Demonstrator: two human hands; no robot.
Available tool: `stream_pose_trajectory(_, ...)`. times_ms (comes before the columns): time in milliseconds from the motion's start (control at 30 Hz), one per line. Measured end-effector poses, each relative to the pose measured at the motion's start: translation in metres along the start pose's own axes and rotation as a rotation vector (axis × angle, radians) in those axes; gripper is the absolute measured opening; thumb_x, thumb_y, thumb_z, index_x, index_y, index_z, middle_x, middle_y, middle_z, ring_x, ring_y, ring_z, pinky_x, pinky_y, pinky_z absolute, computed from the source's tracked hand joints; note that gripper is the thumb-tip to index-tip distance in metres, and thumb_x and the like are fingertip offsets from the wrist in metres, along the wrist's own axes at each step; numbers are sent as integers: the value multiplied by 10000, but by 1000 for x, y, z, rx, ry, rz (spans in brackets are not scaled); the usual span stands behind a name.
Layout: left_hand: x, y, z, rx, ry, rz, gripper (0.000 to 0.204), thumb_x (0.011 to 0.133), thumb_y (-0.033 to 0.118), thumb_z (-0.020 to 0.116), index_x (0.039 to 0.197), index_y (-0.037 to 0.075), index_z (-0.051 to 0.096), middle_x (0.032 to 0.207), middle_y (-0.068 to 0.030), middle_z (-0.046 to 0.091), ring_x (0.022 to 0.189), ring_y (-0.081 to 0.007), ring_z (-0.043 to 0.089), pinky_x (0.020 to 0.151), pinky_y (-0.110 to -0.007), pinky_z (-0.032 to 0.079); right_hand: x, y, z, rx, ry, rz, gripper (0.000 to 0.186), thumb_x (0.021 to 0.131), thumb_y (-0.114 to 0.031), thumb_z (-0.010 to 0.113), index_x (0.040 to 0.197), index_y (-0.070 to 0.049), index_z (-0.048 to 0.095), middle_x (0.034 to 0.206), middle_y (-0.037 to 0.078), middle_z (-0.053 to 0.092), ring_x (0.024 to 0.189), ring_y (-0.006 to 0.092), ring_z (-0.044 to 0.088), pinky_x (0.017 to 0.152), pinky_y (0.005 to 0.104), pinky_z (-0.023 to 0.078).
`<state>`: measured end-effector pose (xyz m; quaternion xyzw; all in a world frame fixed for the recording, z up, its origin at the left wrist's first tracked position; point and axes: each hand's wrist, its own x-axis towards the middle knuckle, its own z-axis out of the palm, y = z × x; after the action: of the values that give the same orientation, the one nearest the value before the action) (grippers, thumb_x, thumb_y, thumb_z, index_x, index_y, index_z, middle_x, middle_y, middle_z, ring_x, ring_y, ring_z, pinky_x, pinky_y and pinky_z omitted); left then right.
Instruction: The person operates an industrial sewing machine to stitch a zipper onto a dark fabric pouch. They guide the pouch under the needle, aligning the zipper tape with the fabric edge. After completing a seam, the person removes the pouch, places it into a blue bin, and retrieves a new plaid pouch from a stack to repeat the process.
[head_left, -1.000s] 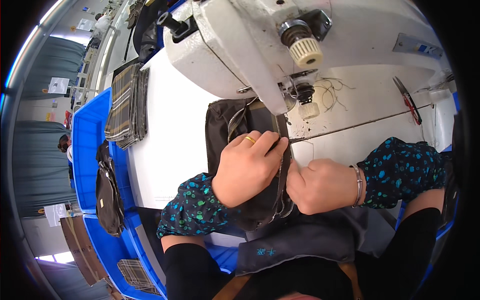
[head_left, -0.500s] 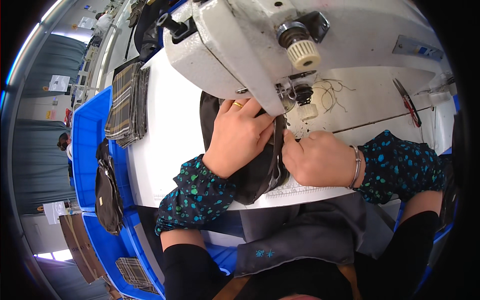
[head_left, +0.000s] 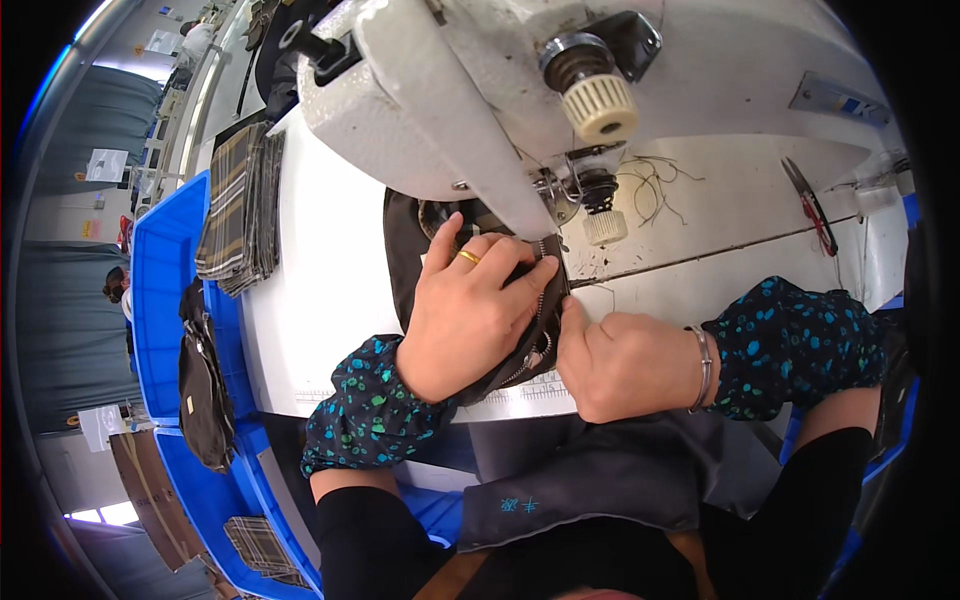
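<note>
A dark fabric piece with a zipper (head_left: 408, 250) lies on the white table under the head of a white sewing machine (head_left: 480, 110). My left hand (head_left: 470, 310), with a gold ring, presses flat on the fabric and pinches its zipper edge close to the needle area. My right hand (head_left: 625, 362), with a bracelet at the wrist, grips the zipper edge of the same piece from the right, just in front of the needle. Both sleeves are dark with green and blue spots.
A stack of plaid fabric pieces (head_left: 240, 210) lies on the table's left part. Blue bins (head_left: 160, 270) at the left hold dark bags (head_left: 205, 385) and more plaid pieces (head_left: 262, 545). Red-handled snips (head_left: 808, 205) and loose threads (head_left: 655, 185) lie at the right.
Both hands have pushed the dark fabric further away, up under the sewing machine head, and the camera has come closer to the work.
</note>
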<state>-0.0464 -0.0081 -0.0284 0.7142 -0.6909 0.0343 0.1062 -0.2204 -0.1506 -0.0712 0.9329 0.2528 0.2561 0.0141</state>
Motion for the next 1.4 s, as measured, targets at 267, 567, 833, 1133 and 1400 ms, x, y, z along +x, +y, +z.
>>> stream_pose_trajectory(267,6,-1,1,54,45,9,297,811,169,773,1108,144,779,1030,-2,637,1071,-207,658,1121,-642,387,2,5,-1,-16,-4,-24,469,643,-148,652,896,245,688,788,358,698,482,193,598,408,310,476)
stream_pose_trajectory(567,22,-33,21,-57,124,-43,252,833,145,768,1079,157,822,1007,-3,671,1036,-233,660,1145,-588,341,9,34,23,-65,34,33,325,724,-124,681,870,166,700,891,384,703,486,203,627,417,329,474)
stream_pose_trajectory(833,18,-40,16,-86,110,-48,277,886,214,771,1158,164,787,1094,-1,681,1122,-247,642,1151,-622,362,8,45,16,47,69,116,212,776,-137,703,900,32,731,954,217,733,546,175,636,475,322,483)
stream_pose_trajectory(1133,18,-61,14,-106,100,8,260,846,330,820,1022,156,740,1063,19,634,1116,-237,599,1147,-682,334,16,56,23,241,-1,483,253,849,-163,728,1085,-91,668,901,21,600,656,230,646,558,369,516)
stream_pose_trajectory(1400,14,-77,-6,156,370,-121,140,866,221,801,902,131,700,1127,25,659,1141,-254,616,1143,-715,291,11,65,29,207,19,292,181,846,-179,753,843,-124,581,843,0,549,630,203,600,530,352,474)
